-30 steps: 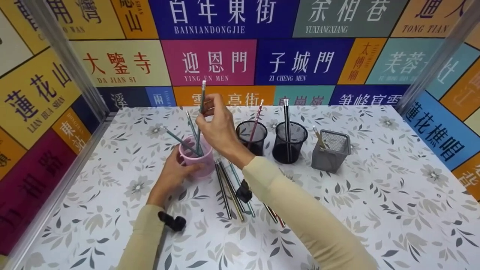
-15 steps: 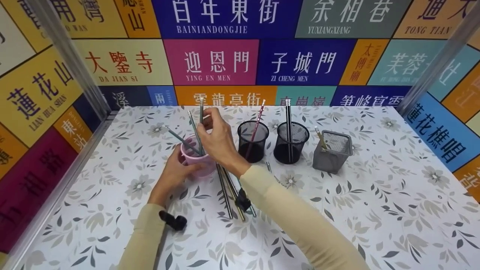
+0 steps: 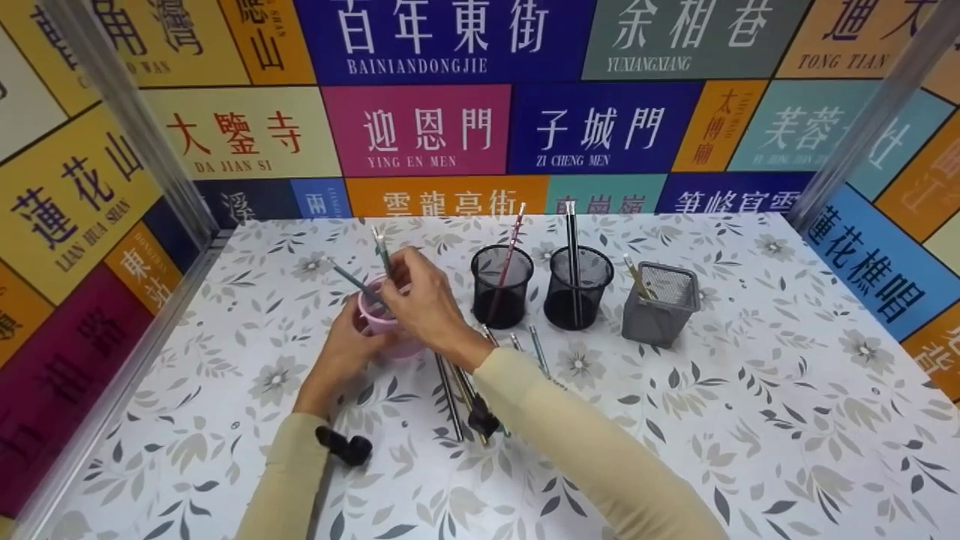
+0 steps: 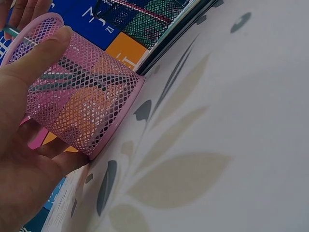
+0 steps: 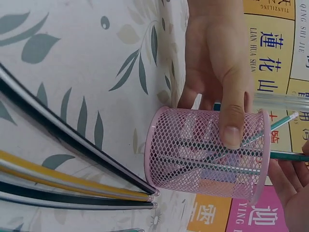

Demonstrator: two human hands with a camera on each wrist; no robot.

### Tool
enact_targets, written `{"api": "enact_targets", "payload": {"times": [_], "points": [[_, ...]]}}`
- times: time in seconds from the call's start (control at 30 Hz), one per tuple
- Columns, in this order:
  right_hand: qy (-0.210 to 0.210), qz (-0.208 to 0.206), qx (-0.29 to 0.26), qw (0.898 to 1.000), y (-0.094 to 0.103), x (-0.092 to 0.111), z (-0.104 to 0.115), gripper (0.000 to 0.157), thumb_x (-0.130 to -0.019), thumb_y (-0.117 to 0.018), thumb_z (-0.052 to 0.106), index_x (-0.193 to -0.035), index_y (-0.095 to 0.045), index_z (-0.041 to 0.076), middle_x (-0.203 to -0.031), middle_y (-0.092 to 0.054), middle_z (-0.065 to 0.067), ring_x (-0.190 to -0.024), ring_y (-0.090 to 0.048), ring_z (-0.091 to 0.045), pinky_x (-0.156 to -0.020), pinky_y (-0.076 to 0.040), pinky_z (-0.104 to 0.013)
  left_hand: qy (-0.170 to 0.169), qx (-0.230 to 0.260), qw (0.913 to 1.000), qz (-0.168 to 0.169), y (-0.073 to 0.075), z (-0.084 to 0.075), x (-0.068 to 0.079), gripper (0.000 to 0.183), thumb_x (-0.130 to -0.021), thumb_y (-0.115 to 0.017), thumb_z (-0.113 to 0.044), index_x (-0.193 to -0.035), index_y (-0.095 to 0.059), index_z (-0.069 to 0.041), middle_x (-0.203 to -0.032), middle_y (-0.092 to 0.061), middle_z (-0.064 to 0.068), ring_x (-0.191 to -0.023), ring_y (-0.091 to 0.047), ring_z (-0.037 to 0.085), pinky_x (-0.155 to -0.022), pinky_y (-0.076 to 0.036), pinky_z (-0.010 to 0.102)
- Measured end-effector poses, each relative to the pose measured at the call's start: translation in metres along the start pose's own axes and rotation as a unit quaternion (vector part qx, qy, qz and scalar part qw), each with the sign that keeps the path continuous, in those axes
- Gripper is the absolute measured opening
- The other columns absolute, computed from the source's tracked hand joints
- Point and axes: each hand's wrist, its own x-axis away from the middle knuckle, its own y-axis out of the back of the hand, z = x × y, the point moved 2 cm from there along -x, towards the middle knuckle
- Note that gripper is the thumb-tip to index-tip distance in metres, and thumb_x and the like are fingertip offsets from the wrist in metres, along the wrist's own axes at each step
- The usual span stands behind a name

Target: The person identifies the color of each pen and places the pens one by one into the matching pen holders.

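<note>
Floral tabletop (image 3: 787,450) — left hand (image 3: 346,343) grips pink mesh cup (image 5: 198,154), right hand (image 3: 426,298) pinches green pencil (image 5: 286,155).

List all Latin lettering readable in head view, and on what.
"BAINIANDONGJIE": upper blue panel
"YUXIANGXIANG": grey panel
"TONG TIAN": tan panel
"DA JIAN SI": cream panel
"YING EN MEN": pink panel
"ZI CHENG MEN": lower blue panel
"LIAN HUA SHAN": yellow panel
"SHAN": orange panel
"O WAN", partial: upper yellow panel
Too small, blurred or cut, including: teal panel, narrow orange panel, light-blue panel
</note>
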Motion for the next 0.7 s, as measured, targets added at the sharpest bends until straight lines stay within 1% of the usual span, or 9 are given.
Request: {"api": "enact_targets", "payload": {"times": [0.07,0.17,0.33,0.5,0.7], "points": [[0.003,0.002,0.0,1.0,-0.0005,0.0002,-0.001,0.017,-0.091,-0.062,0.006,-0.107,-0.059,0.004,-0.099,-0.067,-0.009,-0.091,-0.065,-0.018,-0.083,-0.055,-0.019,-0.008,0.001,1.0,0.001,0.0005,-0.0002,-0.0001,0.087,-0.08,-0.077,-0.018,-0.154,-0.032,-0.015,-0.158,-0.04,0.011,-0.147,-0.038,0.029,-0.12,-0.036,0.044],[0.0,0.006,-0.001,1.0,-0.0016,0.0001,-0.0031,0.017,-0.091,-0.062,0.004,-0.107,-0.058,0.004,-0.101,-0.068,-0.01,-0.093,-0.066,-0.019,-0.084,-0.055,-0.019,-0.014,0.001,0.9999,0.0,0.0009,-0.0009,-0.0004,0.086,-0.08,-0.078,-0.019,-0.153,-0.033,-0.014,-0.157,-0.041,0.012,-0.147,-0.039,0.029,-0.12,-0.036,0.043],[-0.004,0.012,-0.005,1.0,-0.0042,0.0004,-0.0065,0.021,-0.089,-0.064,0.0,-0.108,-0.058,0.003,-0.104,-0.068,-0.011,-0.095,-0.067,-0.021,-0.085,-0.056,-0.019,-0.014,0.002,0.9999,0.002,0.0019,-0.0016,-0.0006,0.086,-0.08,-0.079,-0.018,-0.153,-0.033,-0.014,-0.158,-0.04,0.012,-0.148,-0.038,0.029,-0.12,-0.036,0.044],[-0.012,0.008,-0.024,1.0,-0.0059,0.0015,-0.0081,0.026,-0.088,-0.064,-0.003,-0.112,-0.057,0.002,-0.104,-0.068,-0.013,-0.096,-0.067,-0.022,-0.086,-0.056,-0.019,-0.018,-0.003,0.9998,0.0,0.0022,0.0005,-0.0017,0.086,-0.08,-0.078,-0.015,-0.153,-0.033,-0.012,-0.159,-0.039,0.013,-0.148,-0.037,0.031,-0.12,-0.036,0.044],[-0.022,-0.004,-0.055,0.998,-0.0082,0.0044,-0.0072,0.026,-0.088,-0.066,-0.002,-0.114,-0.059,0.001,-0.105,-0.071,-0.015,-0.097,-0.069,-0.025,-0.088,-0.057,-0.023,-0.017,-0.009,0.9998,-0.001,0.0018,0.0027,-0.0024,0.085,-0.082,-0.075,-0.011,-0.154,-0.031,-0.011,-0.159,-0.038,0.014,-0.149,-0.035,0.032,-0.121,-0.034,0.044]]}}
